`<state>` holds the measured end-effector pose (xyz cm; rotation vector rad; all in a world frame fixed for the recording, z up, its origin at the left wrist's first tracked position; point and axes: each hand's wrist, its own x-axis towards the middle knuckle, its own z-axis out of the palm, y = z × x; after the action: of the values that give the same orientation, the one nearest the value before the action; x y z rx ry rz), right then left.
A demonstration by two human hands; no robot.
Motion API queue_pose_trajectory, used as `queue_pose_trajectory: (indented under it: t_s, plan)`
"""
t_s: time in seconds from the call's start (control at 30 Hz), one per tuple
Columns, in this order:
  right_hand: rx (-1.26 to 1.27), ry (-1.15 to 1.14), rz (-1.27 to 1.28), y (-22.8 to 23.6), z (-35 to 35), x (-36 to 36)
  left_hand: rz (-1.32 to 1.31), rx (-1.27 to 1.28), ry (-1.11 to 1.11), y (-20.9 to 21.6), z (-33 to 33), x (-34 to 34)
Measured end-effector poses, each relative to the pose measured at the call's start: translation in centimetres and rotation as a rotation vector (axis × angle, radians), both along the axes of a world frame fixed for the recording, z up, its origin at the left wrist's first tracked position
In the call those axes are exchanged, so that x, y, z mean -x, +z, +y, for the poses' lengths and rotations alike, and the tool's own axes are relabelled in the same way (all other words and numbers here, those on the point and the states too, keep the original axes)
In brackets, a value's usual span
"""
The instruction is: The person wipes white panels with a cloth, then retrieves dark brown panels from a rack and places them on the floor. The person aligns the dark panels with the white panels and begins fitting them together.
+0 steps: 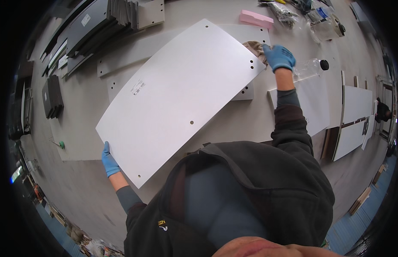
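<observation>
A large white panel [169,98] with several drilled holes and a small label lies slantwise in front of me, over other panels. My left hand [109,161], in a blue glove, grips its lower left edge; the thumb shows along the edge and the other fingers are partly hidden. At the far right corner my right hand [279,58], gloved in blue too, is closed on a crumpled brown cloth [253,47]. The cloth lies against the panel's right end, partly covered by that hand.
Stacked dark grey panels [90,32] stand at the back left, with a smaller dark stack [52,97] below. Behind the white panel is a pink box [256,19]. Clear plastic bottles [307,68] lie to the right, beside another white panel [312,105]. More panels [357,103] stand farther right.
</observation>
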<state>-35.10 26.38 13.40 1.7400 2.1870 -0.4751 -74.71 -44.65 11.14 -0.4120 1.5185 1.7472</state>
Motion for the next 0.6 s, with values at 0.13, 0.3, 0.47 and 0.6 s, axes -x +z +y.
queue_pose_trajectory:
  t_s: [0.13,0.3,0.47,0.6]
  plan:
    - [0.055,0.082,0.381,-4.4,-2.6,3.5,0.026,0.079,-0.017,0.3,0.4,0.1]
    - [0.081,-0.026,0.249,-6.7,-3.5,5.9,-0.094,-0.126,-0.139,0.9,3.0,-0.9]
    - [-0.192,-0.161,0.475,-0.2,-10.7,1.6,0.493,0.144,-0.292,-2.3,0.6,4.1]
    - [-0.283,-0.272,0.604,4.2,-16.9,-1.3,1.297,0.526,-0.769,-4.9,-3.4,10.7]
